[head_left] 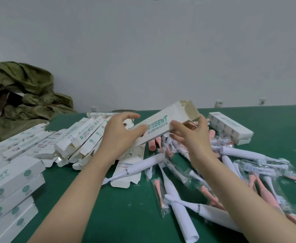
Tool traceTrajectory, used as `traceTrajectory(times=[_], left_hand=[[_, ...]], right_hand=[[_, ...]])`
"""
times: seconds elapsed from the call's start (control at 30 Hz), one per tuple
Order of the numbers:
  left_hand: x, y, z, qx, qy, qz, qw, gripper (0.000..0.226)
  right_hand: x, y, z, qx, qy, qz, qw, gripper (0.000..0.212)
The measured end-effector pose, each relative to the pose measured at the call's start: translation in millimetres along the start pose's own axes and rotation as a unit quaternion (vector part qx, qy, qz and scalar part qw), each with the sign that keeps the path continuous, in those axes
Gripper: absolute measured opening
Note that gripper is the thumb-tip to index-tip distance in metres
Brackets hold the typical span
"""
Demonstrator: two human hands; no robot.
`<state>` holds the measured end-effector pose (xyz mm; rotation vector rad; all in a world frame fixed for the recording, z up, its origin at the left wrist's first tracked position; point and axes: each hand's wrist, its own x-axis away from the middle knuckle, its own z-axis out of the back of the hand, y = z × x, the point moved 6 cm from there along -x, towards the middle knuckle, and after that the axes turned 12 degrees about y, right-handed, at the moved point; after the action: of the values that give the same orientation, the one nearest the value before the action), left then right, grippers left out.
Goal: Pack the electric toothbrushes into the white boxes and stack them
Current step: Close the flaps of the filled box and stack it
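Gripping lower end of slanted white box [158, 126] in left hand [121, 135], pinching mid-length with right hand [193, 137], open flaps [190, 107] uppermost, toothbrushes [238, 152] below box, nearer right hand

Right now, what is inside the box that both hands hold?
The box, held by the left hand and the right hand, has its far end open, showing bare brown flaps. Its walls cover the inside, so I cannot tell whether it is empty.

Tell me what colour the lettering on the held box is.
Teal green lettering on the white box, seen in the head view.
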<state>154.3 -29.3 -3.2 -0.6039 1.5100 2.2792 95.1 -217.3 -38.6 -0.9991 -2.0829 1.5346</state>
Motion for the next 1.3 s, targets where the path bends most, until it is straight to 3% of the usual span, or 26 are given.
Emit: traceTrajectory(times=[0.1, 0.17, 0.3, 0.43, 0.57, 0.67, 0.77, 0.87, 1.0, 1.1, 1.23, 1.3], left_hand=[[13.1, 23.5, -12.0, -0.046, -0.049, -0.128, 0.989, 0.056], [16.0, 28.5, -13.0, -0.102, -0.039, -0.191, 0.976, 0.06], [12.1, 25.9, -5.8, -0.093, -0.082, -0.176, 0.976, 0.056], [20.3, 42.5, -8.8, -0.079, -0.104, -0.219, 0.967, 0.065], [25.9, 61.1, 1.8, 0.014, -0.023, -0.235, 0.972, 0.039], [26.8, 64.9, 0.5, -0.039, -0.022, -0.27, 0.962, 0.019], [28.0, 63.4, -3.9, -0.053, -0.003, -0.256, 0.965, 0.032], [27.2, 60.1, -2.9, -0.056, 0.032, -0.217, 0.974, 0.024], [26.2, 57.7, -1.4, -0.064, -0.005, -0.18, 0.982, 0.028], [26.1, 58.9, 0.2, -0.1, -0.032, -0.186, 0.977, 0.035], [19.2, 65.7, 19.2, -0.105, -0.002, -0.23, 0.967, 0.037], [13.6, 64.0, 28.7, -0.126, 0.022, -0.239, 0.963, 0.036]], right_hand=[[14.8, -2.9, -16.0, -0.007, -0.058, -0.009, 0.998, 0.034], [17.6, -6.6, -19.3, 0.017, -0.069, -0.024, 0.997, 0.029], [10.5, -28.3, -10.9, 0.065, -0.062, 0.014, 0.996, 0.032], [17.8, -41.8, -12.5, 0.064, -0.078, 0.078, 0.992, 0.023], [24.9, -49.6, -14.8, 0.077, -0.068, 0.153, 0.983, 0.024], [29.1, -52.3, -17.4, 0.11, -0.064, 0.191, 0.973, 0.022], [34.0, -44.9, -22.9, 0.108, -0.071, 0.178, 0.976, 0.019], [39.2, -40.5, -26.2, 0.114, -0.076, 0.182, 0.974, 0.019], [35.9, -36.8, -25.7, 0.04, -0.101, 0.103, 0.989, 0.03], [36.2, -33.8, -27.8, 0.004, -0.13, 0.057, 0.99, 0.034], [33.4, -27.5, -35.0, -0.091, -0.149, -0.016, 0.984, 0.04], [26.6, -20.0, -35.3, -0.041, -0.162, 0.02, 0.986, 0.033]])
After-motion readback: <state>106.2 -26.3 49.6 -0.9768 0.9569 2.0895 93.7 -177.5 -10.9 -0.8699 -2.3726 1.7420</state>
